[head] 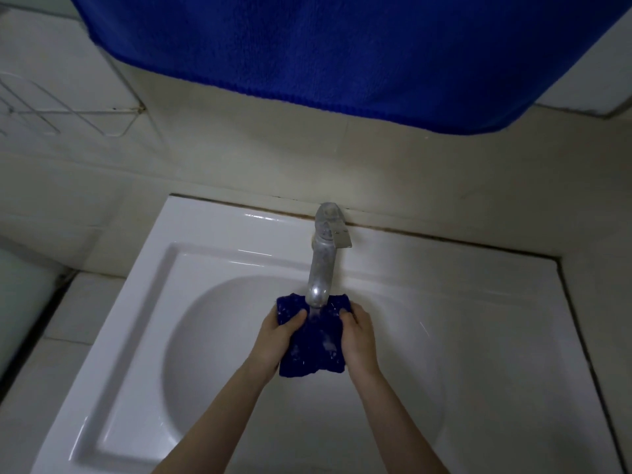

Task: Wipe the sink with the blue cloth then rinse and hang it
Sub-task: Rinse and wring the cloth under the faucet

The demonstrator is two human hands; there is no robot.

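Blue cloth, wet and bunched, is held over the round bowl of a white sink, directly under the spout of a metal tap. Water runs from the spout onto the cloth. Left hand grips the cloth's left edge, fingers curled around it; right hand grips the right edge the same way. Both bare forearms reach in from below. Above, a large blue towel hangs against the pale tiled wall. A white wire rack is mounted on the wall at left.
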